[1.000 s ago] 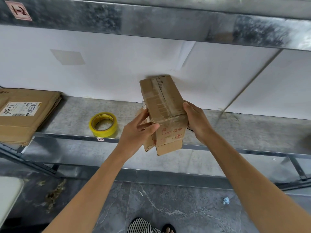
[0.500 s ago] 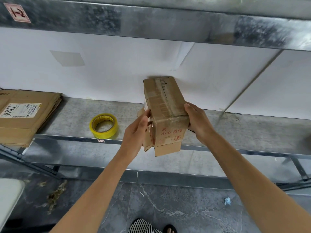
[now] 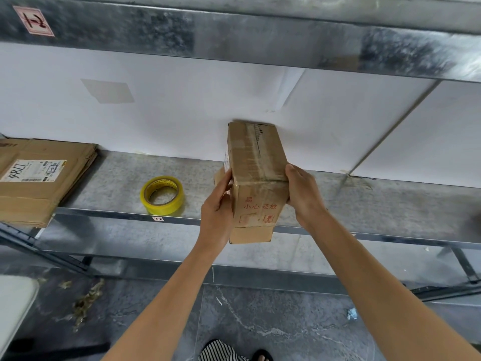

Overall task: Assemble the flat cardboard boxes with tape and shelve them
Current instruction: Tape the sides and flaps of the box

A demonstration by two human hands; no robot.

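Box orientation: one assembled cardboard box (image 3: 256, 162), long axis running from the person toward the white back wall (image 3: 182, 121), taped seam up.
Box location: above the metal shelf (image 3: 117, 178), near end overhanging its front edge.
Grip: left hand (image 3: 217, 217) and right hand (image 3: 303, 196) press flat on opposite sides at the near end.
Count: one yellow tape roll (image 3: 162, 195); one stack of flat cartons (image 3: 39, 178), far left.
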